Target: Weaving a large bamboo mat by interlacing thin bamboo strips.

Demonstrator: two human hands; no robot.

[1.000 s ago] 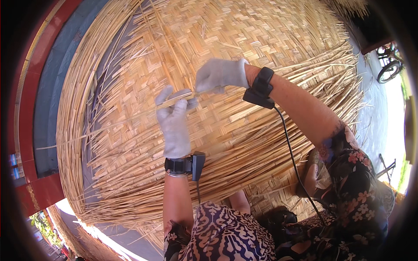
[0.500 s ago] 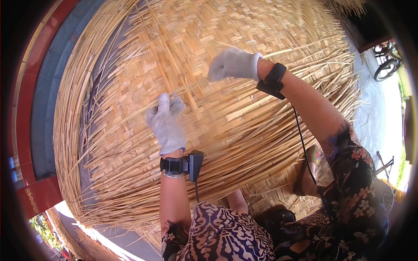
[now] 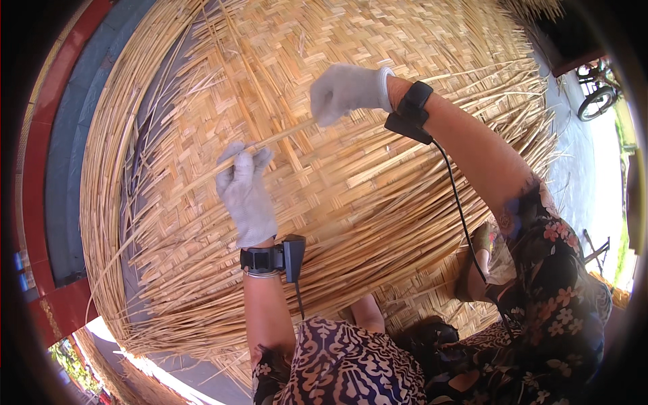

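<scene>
A long, thin reed strip (image 3: 287,133) is stretched above a broad woven mat (image 3: 418,40). My left hand (image 3: 246,196), in a pale grey knit glove, pinches it between thumb and fingers. From there the strip trails down to the left, past the mat's edge. At its upper right part my right hand (image 3: 351,93), gloved alike, is closed on it; the fingertips are partly hidden. Beneath both hands the mat shows a herringbone weave, with many loose reed ends (image 3: 378,236) along the near side.
A bundle of long reeds (image 3: 104,196) curves along the left, beside a red and grey ledge (image 3: 64,169). Black devices (image 3: 408,111) with cables are strapped to both wrists. A wheel (image 3: 597,103) stands at the far right. My feet are by the mat's near side.
Both hands have shifted slightly left; the right one is also a little higher. The strip between them shows more plainly now, and its trailing part appears over the left bundle.
</scene>
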